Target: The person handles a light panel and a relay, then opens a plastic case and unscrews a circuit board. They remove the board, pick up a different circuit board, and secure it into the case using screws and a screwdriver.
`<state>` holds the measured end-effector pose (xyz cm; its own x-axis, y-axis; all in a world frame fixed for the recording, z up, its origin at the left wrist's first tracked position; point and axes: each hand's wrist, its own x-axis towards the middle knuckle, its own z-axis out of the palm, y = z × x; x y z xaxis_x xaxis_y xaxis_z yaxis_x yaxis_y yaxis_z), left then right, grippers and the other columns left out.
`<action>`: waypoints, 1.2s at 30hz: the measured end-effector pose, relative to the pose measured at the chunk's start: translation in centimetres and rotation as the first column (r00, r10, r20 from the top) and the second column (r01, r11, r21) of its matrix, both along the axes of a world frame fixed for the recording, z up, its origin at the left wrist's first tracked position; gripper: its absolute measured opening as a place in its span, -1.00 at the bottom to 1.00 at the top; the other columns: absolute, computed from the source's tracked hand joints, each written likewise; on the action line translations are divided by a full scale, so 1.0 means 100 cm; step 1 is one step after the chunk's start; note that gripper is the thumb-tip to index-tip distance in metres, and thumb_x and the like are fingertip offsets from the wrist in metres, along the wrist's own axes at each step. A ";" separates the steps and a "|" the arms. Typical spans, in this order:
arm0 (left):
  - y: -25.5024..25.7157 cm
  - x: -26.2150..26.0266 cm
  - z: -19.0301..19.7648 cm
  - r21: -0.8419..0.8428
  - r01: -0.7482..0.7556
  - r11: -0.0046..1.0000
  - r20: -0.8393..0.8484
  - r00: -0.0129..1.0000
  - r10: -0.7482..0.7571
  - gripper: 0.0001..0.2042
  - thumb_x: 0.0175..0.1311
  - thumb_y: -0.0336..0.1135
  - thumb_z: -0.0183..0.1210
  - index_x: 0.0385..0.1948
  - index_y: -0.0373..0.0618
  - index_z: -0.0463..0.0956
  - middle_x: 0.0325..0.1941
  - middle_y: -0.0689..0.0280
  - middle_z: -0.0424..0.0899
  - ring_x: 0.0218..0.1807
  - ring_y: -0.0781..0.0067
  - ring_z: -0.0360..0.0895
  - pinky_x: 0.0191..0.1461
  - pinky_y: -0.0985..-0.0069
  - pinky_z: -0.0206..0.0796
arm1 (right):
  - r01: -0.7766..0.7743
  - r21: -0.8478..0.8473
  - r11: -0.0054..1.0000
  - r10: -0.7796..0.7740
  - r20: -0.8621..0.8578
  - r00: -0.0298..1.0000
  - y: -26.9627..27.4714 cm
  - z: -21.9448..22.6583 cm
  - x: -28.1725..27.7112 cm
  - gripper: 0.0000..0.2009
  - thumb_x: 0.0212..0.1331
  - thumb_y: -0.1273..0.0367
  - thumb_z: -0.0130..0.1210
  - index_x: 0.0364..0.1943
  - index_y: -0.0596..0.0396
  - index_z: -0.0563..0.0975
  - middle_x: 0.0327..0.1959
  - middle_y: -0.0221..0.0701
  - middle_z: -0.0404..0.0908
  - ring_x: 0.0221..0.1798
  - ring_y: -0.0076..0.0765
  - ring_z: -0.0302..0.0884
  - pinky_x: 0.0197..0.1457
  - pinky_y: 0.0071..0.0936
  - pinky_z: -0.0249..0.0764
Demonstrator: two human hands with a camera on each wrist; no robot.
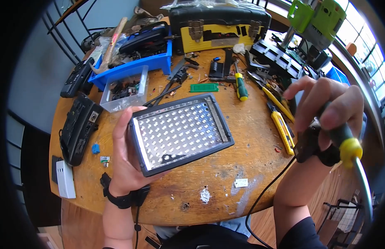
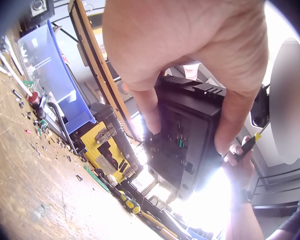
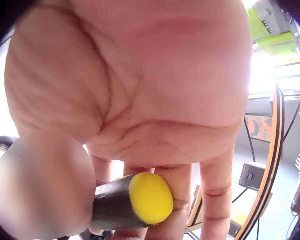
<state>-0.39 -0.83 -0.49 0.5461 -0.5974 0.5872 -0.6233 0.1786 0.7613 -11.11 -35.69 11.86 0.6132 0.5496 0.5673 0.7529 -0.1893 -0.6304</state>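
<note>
At the centre of the frame, a light panel (image 1: 182,133) is held above the table (image 1: 259,153), its dotted face tilted up toward the head camera and its long axis running left to right, climbing slightly to the right. The left hand (image 1: 128,168) grips its left end, thumb on one edge and fingers round the other. At the right, the right hand (image 1: 325,97) has its thumb and fingers closed round the handle of a screwdriver (image 1: 351,152), whose shaft points steeply down to the lower right, well apart from the panel.

The tabletop is worn wood with a curved front edge, scattered with crumbs and pale stains; wooden floor (image 1: 82,220) shows below, a grey wall (image 1: 72,37) at upper left, a bright window (image 1: 377,50) at upper right.

A yellow-fronted toolbox (image 1: 217,35) stands at top centre, a blue bin (image 1: 159,63) and a clear box (image 1: 117,103) to its left. Behind the panel lie a green strip (image 1: 204,88) and a second screwdriver (image 1: 241,87). A yellow knife (image 1: 282,133) lies near the right forearm, which hides part of the table's right edge.
</note>
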 end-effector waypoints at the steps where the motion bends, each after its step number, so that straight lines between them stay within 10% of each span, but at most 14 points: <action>1: 0.001 -0.001 0.001 -0.002 -0.017 1.000 0.005 1.000 0.017 0.16 -0.31 -0.45 0.56 0.42 0.00 -0.09 0.36 0.08 0.13 0.33 0.16 0.29 0.36 0.25 0.19 | -0.009 0.045 0.999 0.008 0.032 0.999 -0.005 -0.004 0.003 -0.67 0.09 0.30 0.31 -0.06 -0.04 0.52 -0.39 -0.30 0.59 -0.36 -0.34 0.60 0.12 -0.06 0.39; 4: 0.002 0.001 -0.004 -0.037 0.029 0.999 -0.039 0.999 -0.031 0.12 -0.28 -0.46 0.54 0.42 0.02 -0.06 0.38 0.10 0.14 0.36 0.21 0.26 0.39 0.27 0.14 | -0.082 0.172 0.982 0.071 0.070 0.995 -0.020 -0.015 0.006 -0.66 0.05 0.36 0.33 -0.11 0.16 0.52 -0.38 -0.24 0.60 -0.32 -0.32 0.61 0.10 -0.15 0.45; 13: 0.003 0.000 -0.004 -0.035 0.017 0.999 -0.073 0.997 -0.019 0.10 -0.28 -0.46 0.55 0.41 0.02 -0.02 0.39 0.15 0.13 0.40 0.22 0.21 0.42 0.26 0.11 | 0.652 0.239 0.720 -0.589 -0.287 0.755 -0.010 -0.018 -0.013 -0.51 -0.06 0.26 0.31 -0.05 0.25 0.46 -0.31 -0.20 0.59 -0.36 -0.37 0.57 -0.19 -0.44 0.48; 18: 0.003 -0.001 -0.001 -0.012 0.015 1.000 -0.077 0.997 -0.016 0.08 -0.26 -0.48 0.53 0.41 0.02 -0.01 0.40 0.16 0.10 0.41 0.23 0.19 0.42 0.26 0.14 | 0.743 0.291 0.603 -0.730 -0.175 0.661 -0.029 -0.021 -0.015 -0.35 0.10 0.23 0.20 0.24 0.25 0.25 -0.21 -0.17 0.57 -0.26 -0.34 0.60 -0.41 -0.62 0.42; 22: 0.004 -0.001 -0.001 0.003 0.006 1.000 -0.084 0.996 -0.005 0.07 -0.25 -0.47 0.52 0.41 0.03 -0.01 0.41 0.15 0.06 0.41 0.23 0.19 0.37 0.30 0.23 | 0.385 0.701 0.600 -0.544 0.004 0.839 -0.060 -0.018 -0.036 -0.42 0.25 0.21 0.12 0.28 0.17 0.23 -0.29 -0.35 0.49 -0.52 -0.51 0.39 -0.26 -0.44 0.42; 27: 0.007 -0.002 0.000 0.039 -0.006 0.999 -0.108 0.994 0.010 0.07 -0.24 -0.46 0.52 0.41 0.04 0.00 0.42 0.15 0.04 0.40 0.25 0.19 0.33 0.34 0.29 | -0.035 0.737 0.674 -0.180 0.210 0.961 -0.086 -0.006 -0.069 -0.45 0.19 0.22 0.21 0.17 0.21 0.31 -0.39 -0.46 0.39 -0.59 -0.62 0.22 -0.32 -0.55 0.27; 36: 0.004 -0.002 -0.001 -0.006 0.018 1.000 -0.109 0.994 -0.018 0.09 -0.27 -0.46 0.54 0.41 0.04 0.00 0.40 0.17 0.08 0.40 0.23 0.21 0.34 0.31 0.28 | 0.115 0.793 0.599 -0.303 0.091 0.949 -0.082 -0.013 -0.054 -0.48 0.26 0.22 0.11 0.18 0.24 0.28 -0.35 -0.40 0.39 -0.56 -0.55 0.23 -0.38 -0.51 0.26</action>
